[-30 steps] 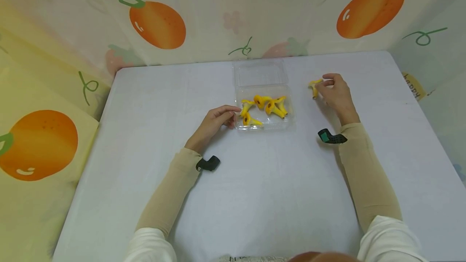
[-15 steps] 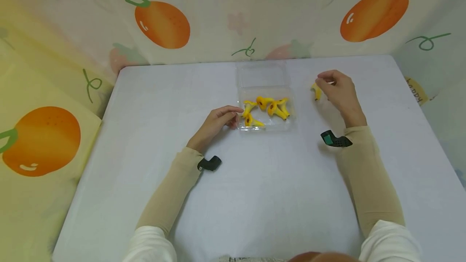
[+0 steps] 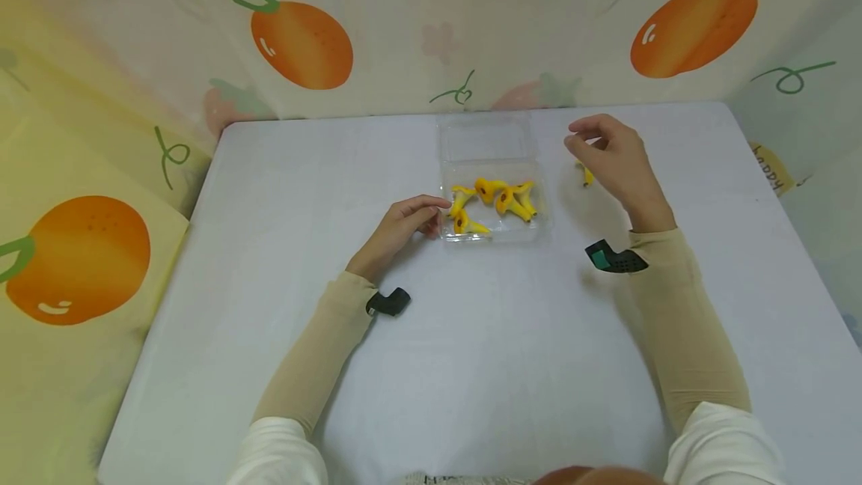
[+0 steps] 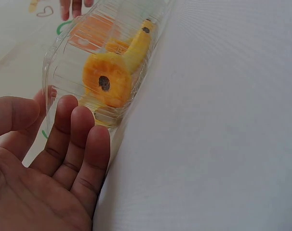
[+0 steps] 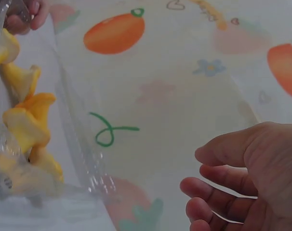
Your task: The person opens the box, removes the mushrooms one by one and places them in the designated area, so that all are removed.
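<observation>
A clear plastic clamshell box [image 3: 498, 234] lies with its lid [image 3: 485, 137] folded back. Inside are several yellow trumpet-shaped pieces [image 3: 512, 204] that look like chanterelle mushrooms, with dark centres. My left hand [image 3: 400, 224] rests its fingers against the box's left side; in the left wrist view the fingertips [image 4: 98, 139] are loosely bent at the clear wall. To the right of the box, my right hand [image 3: 616, 163] is raised above the table, fingers relaxed and holding nothing. Partly hidden beneath it, another yellow mushroom [image 3: 588, 175] is on the table.
The table [image 3: 498, 350] has a white cover and meets a fruit-printed curtain [image 3: 384, 28] at its back edge. A black wrist camera [image 3: 388, 302] is on the left sleeve, another wrist camera [image 3: 614, 257] on the right.
My right hand has come away from the single mushroom, rising and shifting left above it. That mushroom stays on the table. The left hand keeps its place at the box.
</observation>
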The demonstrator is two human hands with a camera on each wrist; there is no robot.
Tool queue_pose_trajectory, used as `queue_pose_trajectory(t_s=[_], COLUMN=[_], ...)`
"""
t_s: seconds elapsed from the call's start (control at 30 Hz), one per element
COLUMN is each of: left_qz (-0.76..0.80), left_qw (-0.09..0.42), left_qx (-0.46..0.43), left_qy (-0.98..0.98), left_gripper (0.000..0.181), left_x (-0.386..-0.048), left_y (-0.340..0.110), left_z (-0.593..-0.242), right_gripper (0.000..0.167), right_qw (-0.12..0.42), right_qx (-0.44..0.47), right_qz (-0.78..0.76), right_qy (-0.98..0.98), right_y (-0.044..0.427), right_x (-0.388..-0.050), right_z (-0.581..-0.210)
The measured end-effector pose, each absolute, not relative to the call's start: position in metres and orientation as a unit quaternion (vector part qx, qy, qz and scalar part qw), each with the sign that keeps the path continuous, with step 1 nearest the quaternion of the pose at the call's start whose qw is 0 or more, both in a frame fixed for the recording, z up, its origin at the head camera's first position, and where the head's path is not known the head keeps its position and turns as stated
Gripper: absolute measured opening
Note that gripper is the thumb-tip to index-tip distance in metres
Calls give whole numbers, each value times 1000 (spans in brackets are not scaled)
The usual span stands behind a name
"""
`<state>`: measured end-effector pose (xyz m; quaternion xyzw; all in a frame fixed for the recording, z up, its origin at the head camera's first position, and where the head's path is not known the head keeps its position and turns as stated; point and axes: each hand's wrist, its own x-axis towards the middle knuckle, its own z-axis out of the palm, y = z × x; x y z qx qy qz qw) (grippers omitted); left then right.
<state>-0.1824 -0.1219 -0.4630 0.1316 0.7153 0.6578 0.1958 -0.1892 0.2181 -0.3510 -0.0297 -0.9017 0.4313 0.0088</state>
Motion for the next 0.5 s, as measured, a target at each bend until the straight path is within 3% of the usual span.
queue_pose_trajectory(t_s=[0.5], left_qz=[659], left_qw=[197], left_qx=[126], left_qy=[715], left_gripper=[29], left_x=[-182], left_y=[-121], left_z=[-463], right_gripper=[41], right_qw=[-11], right_qx=[32], right_qz=[412], right_qy=[-911], right_y=[191], right_x=[-189], right_z=[-342])
